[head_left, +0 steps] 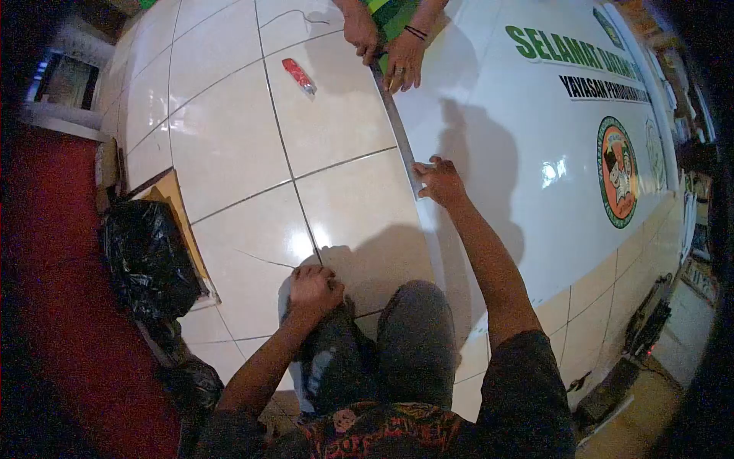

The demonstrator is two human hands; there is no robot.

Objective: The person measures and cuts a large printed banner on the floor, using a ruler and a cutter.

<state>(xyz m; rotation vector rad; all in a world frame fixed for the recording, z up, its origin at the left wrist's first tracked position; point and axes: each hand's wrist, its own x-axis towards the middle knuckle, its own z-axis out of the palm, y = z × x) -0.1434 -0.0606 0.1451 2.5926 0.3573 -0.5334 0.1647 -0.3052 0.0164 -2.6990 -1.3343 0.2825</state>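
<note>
My right hand (441,182) is on a long metal ruler (396,115), thumb and fingertips pressing it down along the left edge of a white printed banner (489,222). Over my knee, my left hand (315,292) is closed with curled fingers. A thin strand (264,258) on the tiles leads up to it; what the fingers hold, if anything, is hidden. At the ruler's far end, another person's hands (382,55) bear on the banner edge, one closed in a fist and the other with fingers pointing down.
A small red object with a grey end (298,76) lies on the tiled floor (229,130). Another thin strand (294,13) curls beyond it. Black plastic bags (149,256) stand at the left beside a red surface (57,306). Dark equipment (648,317) sits at the right.
</note>
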